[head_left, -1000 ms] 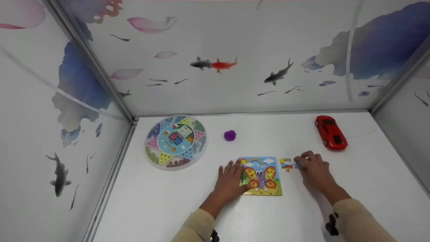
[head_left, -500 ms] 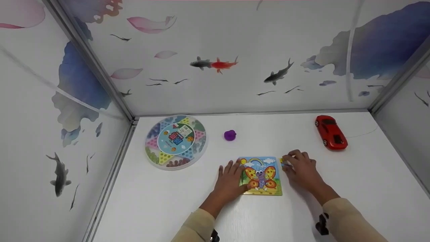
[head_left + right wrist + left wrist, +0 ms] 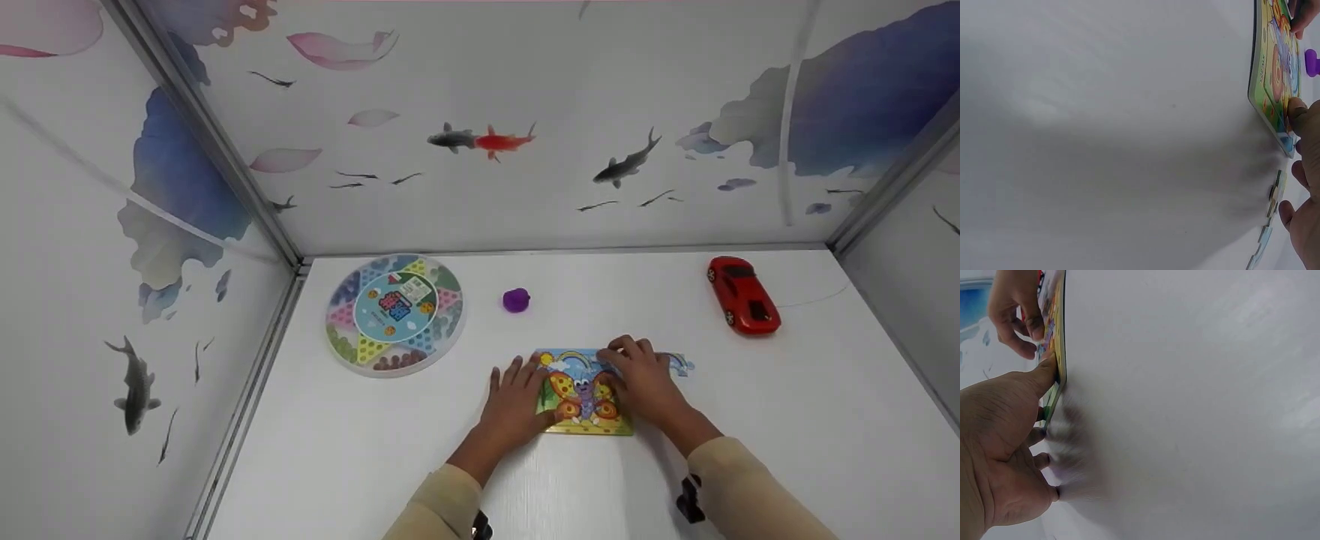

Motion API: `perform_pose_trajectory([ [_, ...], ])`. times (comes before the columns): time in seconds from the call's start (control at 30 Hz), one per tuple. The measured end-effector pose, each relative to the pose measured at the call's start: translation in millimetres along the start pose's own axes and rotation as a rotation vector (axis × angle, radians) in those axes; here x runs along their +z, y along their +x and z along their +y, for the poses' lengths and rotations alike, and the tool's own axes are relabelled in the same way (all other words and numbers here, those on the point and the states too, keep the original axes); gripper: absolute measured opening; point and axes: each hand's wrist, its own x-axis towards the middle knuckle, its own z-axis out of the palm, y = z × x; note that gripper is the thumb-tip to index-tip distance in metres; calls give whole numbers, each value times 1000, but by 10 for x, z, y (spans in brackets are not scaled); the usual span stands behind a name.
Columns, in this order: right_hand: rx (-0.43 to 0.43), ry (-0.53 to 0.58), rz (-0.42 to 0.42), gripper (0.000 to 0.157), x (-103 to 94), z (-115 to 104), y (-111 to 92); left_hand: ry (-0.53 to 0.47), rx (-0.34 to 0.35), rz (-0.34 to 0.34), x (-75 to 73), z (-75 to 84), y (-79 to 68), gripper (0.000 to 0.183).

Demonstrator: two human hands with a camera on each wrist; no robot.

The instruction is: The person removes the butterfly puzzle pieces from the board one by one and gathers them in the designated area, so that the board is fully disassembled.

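A square butterfly picture puzzle point(image 3: 581, 409) lies flat on the white table. My left hand point(image 3: 511, 405) rests on its left side with fingers spread; in the left wrist view the thumb presses the puzzle's edge point(image 3: 1060, 337). My right hand point(image 3: 646, 382) reaches over the upper right part, thumb and forefinger apart, their tips on the picture. In the right wrist view the right thumb point(image 3: 1296, 109) touches the puzzle near its corner. Loose jigsaw pieces point(image 3: 681, 364) with a rainbow print lie to the right, partly hidden behind the right hand.
Toward the back left lies a round Chinese checkers set point(image 3: 395, 315) under a clear lid. A small purple toy point(image 3: 516, 300) sits behind the puzzle. At the back right stands a red toy car point(image 3: 744, 295). Printed walls point(image 3: 555, 217) bound the table at the back and sides.
My right hand has moved left from the loose pieces onto the puzzle, uncovering the pieces' right end. My left hand has stayed in place.
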Motion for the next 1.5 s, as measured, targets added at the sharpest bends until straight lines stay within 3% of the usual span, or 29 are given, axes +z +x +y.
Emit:
perform_pose_trajectory([
  [0.57, -2, -30, -29, 39, -3, -81, 65, 19, -15, 2, 20, 2, 12, 78],
  [1.0, -23, -55, 7, 41, 5, -88, 72, 15, -25, 2, 21, 16, 22, 80],
  [1.5, 8, -46, -18, 41, 7, -93, 62, 9, -19, 4, 29, 17, 21, 80],
])
